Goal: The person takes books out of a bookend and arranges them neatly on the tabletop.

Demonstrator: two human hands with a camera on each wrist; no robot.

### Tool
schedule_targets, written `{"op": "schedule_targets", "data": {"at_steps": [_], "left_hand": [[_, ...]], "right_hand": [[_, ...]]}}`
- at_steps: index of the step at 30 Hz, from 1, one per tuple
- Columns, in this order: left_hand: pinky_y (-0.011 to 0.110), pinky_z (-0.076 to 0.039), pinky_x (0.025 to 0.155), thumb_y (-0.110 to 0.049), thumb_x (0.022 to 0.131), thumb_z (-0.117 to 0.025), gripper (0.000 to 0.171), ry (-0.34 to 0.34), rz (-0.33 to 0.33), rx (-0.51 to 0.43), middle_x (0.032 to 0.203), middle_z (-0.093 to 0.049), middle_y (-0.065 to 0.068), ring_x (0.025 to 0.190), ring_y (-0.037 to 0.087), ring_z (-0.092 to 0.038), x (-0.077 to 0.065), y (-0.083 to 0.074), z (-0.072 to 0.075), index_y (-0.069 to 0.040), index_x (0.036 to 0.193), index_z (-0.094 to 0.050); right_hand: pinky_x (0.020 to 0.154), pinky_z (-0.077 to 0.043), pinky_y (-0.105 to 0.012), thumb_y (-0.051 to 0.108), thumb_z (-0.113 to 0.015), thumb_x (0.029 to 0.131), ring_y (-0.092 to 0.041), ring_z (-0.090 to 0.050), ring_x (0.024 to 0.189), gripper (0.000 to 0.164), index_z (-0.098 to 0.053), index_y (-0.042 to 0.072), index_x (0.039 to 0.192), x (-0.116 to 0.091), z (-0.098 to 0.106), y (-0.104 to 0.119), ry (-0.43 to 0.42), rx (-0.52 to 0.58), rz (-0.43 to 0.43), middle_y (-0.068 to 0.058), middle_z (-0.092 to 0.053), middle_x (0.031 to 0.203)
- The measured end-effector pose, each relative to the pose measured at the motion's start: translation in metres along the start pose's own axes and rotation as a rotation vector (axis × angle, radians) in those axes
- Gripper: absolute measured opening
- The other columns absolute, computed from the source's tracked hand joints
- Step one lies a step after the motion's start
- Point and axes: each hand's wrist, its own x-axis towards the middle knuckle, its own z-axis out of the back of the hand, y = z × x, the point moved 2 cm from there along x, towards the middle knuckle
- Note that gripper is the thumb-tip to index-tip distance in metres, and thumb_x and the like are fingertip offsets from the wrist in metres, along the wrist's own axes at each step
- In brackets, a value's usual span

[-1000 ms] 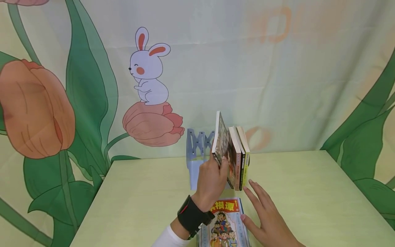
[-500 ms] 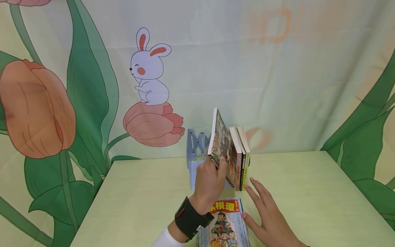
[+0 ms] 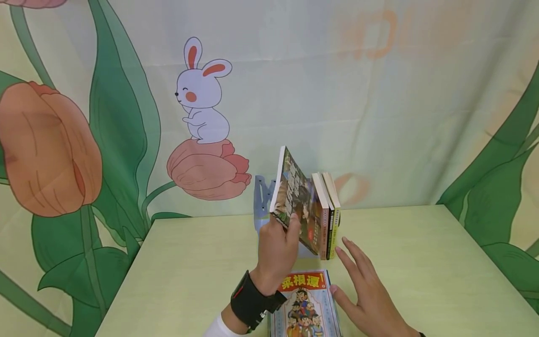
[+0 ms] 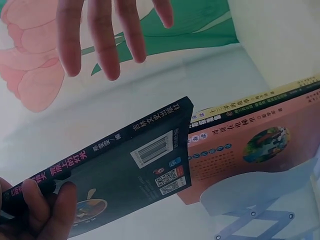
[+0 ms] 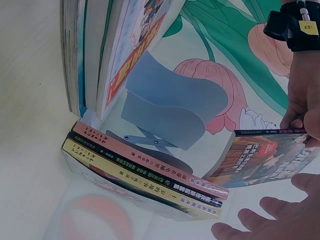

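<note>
My left hand [image 3: 278,252] grips a dark-spined book [image 3: 292,196] near its lower end, the thumb on its illustrated cover. The book is lifted and tilted left, its lower far corner beside the upright books. Its dark back cover with a barcode [image 4: 150,150] shows in the left wrist view. My right hand [image 3: 368,292] hovers with fingers spread, right of the standing books, holding nothing. Three thin books stand side by side, with pink [image 5: 150,160], black [image 5: 145,167] and yellow [image 5: 140,177] spines. A blue-grey expanding bookend [image 5: 165,105] stands left of them, partly hidden by the held book.
In front of the bookend lies a stack of books, topped by a cartoon-covered book [image 3: 305,304]. The right wrist view shows several book edges [image 5: 75,60] below it. A pale green table [image 3: 189,281] meets a printed curtain [image 3: 421,117] behind.
My left hand has moved the held book left, away from the standing books, and its cover turns more toward the head view. My right hand has shifted slightly.
</note>
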Motion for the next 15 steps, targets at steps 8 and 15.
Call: {"op": "schedule_targets", "data": {"at_steps": [8, 15], "left_hand": [[0.021, -0.017, 0.048, -0.015, 0.103, -0.046, 0.028, -0.032, 0.029, -0.09, 0.057, -0.032, -0.003, 0.045, 0.004, -0.021, -0.001, 0.004, 0.013, -0.003, 0.129, -0.049], [0.024, -0.034, 0.047, -0.019, 0.105, -0.047, 0.03, -0.03, 0.051, -0.162, 0.062, -0.05, 0.004, 0.049, 0.006, -0.042, -0.002, 0.003, 0.02, -0.01, 0.133, -0.049]], "right_hand": [[0.097, -0.043, -0.062, 0.023, -0.074, 0.085, -0.022, -0.028, 0.146, 0.082, -0.032, 0.02, 0.155, 0.001, 0.003, 0.004, -0.018, 0.011, 0.008, -0.004, -0.026, 0.162], [0.1, -0.043, -0.053, 0.019, -0.074, 0.082, -0.02, -0.03, 0.146, 0.082, -0.034, 0.017, 0.154, 0.005, 0.007, 0.008, -0.051, 0.022, 0.02, -0.005, -0.028, 0.161]]}}
